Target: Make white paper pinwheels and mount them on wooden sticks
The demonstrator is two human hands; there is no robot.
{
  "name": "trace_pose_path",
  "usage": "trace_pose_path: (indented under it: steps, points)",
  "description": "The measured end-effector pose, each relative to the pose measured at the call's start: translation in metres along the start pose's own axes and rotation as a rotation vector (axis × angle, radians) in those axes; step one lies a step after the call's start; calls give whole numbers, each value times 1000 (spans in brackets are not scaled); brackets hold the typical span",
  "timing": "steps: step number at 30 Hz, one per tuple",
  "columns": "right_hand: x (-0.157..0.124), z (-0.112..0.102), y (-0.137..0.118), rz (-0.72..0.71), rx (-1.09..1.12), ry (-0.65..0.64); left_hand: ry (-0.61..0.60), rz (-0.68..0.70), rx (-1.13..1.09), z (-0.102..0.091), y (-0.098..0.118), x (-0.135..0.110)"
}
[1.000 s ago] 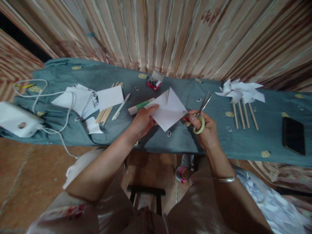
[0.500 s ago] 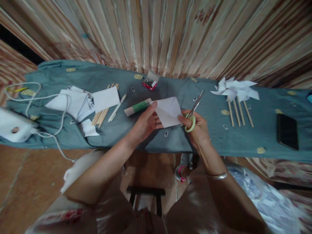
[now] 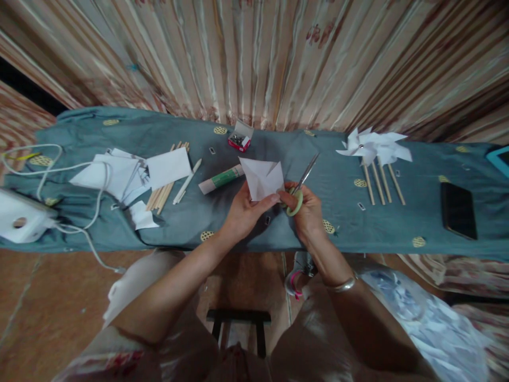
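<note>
Two hands (image 3: 245,213), one paper (image 3: 260,181), one pair of scissors (image 3: 304,175)

I had a lane over the cloth (image 3: 345,207) between the right hand (image 3: 309,215) and the pinwheels (image 3: 374,148), though the scissors (image 3: 307,171) jutted into it. Left of the left hand (image 3: 247,212), tube (image 3: 221,179), white pen (image 3: 187,181) and wooden sticks (image 3: 163,194) crowded my path.

Bare hands (image 3: 243,215) — silver bangle (image 3: 345,286) at the right wrist (image 3: 328,260) — red-printed pale sleeve (image 3: 107,358), pale trousers (image 3: 139,289)
</note>
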State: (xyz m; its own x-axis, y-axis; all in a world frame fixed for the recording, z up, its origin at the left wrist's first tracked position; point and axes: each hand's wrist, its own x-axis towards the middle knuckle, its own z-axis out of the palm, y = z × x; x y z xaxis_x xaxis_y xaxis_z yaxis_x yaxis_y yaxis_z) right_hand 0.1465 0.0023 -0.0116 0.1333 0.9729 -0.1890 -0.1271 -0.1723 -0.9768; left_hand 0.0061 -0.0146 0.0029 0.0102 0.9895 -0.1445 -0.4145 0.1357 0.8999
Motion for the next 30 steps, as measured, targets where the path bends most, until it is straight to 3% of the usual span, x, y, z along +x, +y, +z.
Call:
trace_pose_path:
  steps: [7,13,21,27,30]
  points:
    - [-6,8,0,23,13,-51,150,-62,-45,-6,-6,9]
    - [-13,2,-4,36,-73,-174,225,-151,-182,-6,12,12]
    - [-23,-5,-13,188,-205,-439,255,-199,-312,-15,37,22]
    - [-28,-3,-17,231,-257,-612,219,-262,-304,-14,38,22]
    - [-29,-3,-17,218,-266,-630,230,-273,-295,-11,37,21]
